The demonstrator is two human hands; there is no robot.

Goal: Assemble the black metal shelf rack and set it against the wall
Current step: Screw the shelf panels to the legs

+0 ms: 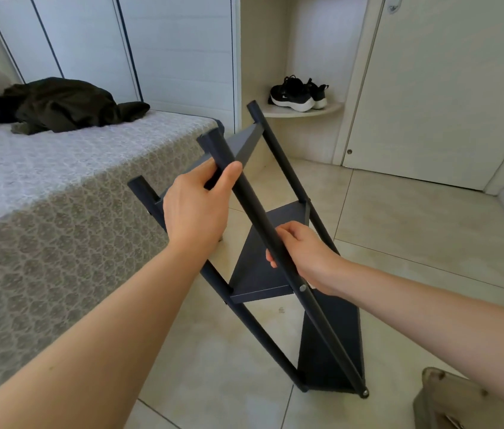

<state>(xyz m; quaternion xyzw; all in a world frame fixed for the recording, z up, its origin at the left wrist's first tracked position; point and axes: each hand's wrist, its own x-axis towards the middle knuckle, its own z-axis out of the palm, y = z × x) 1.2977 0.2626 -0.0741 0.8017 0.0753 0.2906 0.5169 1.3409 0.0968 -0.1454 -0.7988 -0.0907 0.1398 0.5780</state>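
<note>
The rack (256, 277) looks assembled, three shelves on posts, leaning tilted on the floor (414, 236) beside the bed (58, 196), left hand (198, 209) and right hand (303, 255) both clamped round its front post (249, 199); setting it against a wall remains.

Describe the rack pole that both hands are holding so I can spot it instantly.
Right of the patterned bed, the black rack stands tilted on the tiled floor. Its nearest pole crosses diagonally in front of the shelves. Only this pole is gripped: left hand near the top, right hand at the middle.
</note>
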